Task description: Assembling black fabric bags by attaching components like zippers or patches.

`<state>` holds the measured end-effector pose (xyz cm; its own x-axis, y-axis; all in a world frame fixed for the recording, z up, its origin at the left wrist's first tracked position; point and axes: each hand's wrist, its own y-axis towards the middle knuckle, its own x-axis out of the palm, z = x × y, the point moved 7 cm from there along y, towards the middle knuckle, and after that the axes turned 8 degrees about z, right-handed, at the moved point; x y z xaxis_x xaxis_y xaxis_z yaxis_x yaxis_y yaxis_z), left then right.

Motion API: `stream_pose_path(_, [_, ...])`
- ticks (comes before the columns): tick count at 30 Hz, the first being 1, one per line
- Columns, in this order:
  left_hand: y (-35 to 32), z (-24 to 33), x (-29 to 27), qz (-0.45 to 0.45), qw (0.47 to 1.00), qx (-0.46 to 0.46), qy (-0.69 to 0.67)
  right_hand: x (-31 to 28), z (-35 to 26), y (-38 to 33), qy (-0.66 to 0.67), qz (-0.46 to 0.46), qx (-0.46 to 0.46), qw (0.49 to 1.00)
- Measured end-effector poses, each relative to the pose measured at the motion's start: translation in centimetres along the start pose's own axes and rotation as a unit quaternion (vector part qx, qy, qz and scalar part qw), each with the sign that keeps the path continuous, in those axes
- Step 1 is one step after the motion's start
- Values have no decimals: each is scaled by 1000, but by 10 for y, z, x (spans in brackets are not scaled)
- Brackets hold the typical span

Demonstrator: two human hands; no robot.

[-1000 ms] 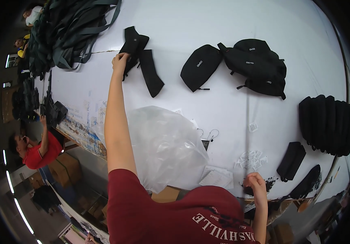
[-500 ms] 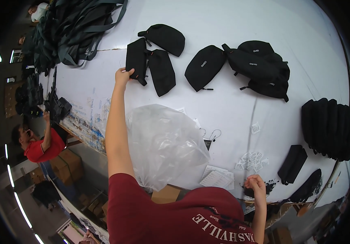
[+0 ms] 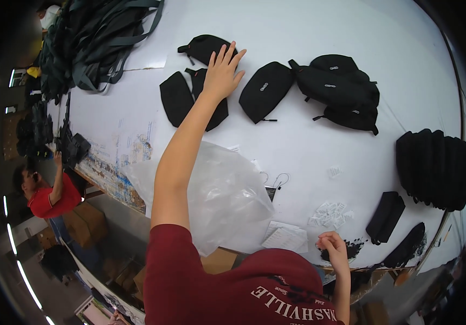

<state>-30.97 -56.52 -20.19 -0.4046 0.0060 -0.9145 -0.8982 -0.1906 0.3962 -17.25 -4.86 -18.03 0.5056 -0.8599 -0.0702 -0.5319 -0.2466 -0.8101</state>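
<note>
My left hand [image 3: 223, 75] reaches far over the table with its fingers spread, above or touching the black zip pouches. Its fingertips overlap the edge of the upper black pouch [image 3: 205, 47]. Beside the wrist lies a flat black pouch [image 3: 175, 100], and another pouch [image 3: 219, 115] is partly hidden under my hand and forearm. Just to the right sits a pouch with a small pale logo [image 3: 270, 89]. Near the table's front edge, my right hand [image 3: 335, 248] is curled, its thumb and fingers together; whatever it may hold is too small to tell. Little black pieces [image 3: 356, 249] lie beside it.
A clear plastic bag [image 3: 227, 189] spreads below my left forearm. Further right are a pouch heap [image 3: 341, 92], a pouch row [image 3: 433, 168], small white labels [image 3: 330, 215] and paper sheets [image 3: 285, 237]. Dark straps [image 3: 97, 43] fill the far left; a person in red [image 3: 57, 195] works there.
My left hand has let go of the leftmost pouch and moved right, its fingers spreading. That pouch now lies flatter and slightly lower. My right hand stays curled near the front edge.
</note>
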Motion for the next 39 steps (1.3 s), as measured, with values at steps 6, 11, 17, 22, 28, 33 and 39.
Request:
stream_pose_path(6, [3,1,17,47,997,27,62,-29,-10,-16,-109,65,-19,992])
stream_pose_path(11, [-2,6,0,-145,981,-66,112,-59,-70,16,-244,100,-180,948])
stream_pose_path(17, [-6,60,7,-217,952,-179,-122,-78,-251,156,-233,265,-437,827])
stream_pose_path(22, [34,52,41,-208,860,-292,-363,-54,-335,265,-208,242,-377,870])
stream_pose_path(28, [56,114,50,-216,631,-477,-572,-10,-308,275,-390,214,-258,857])
stream_pose_path(33, [40,181,58,-276,588,-454,-610,-29,-255,229,-376,240,-326,834])
stream_pose_path(39, [-16,272,31,-430,557,-410,-580,-58,-151,178,-261,235,-343,871])
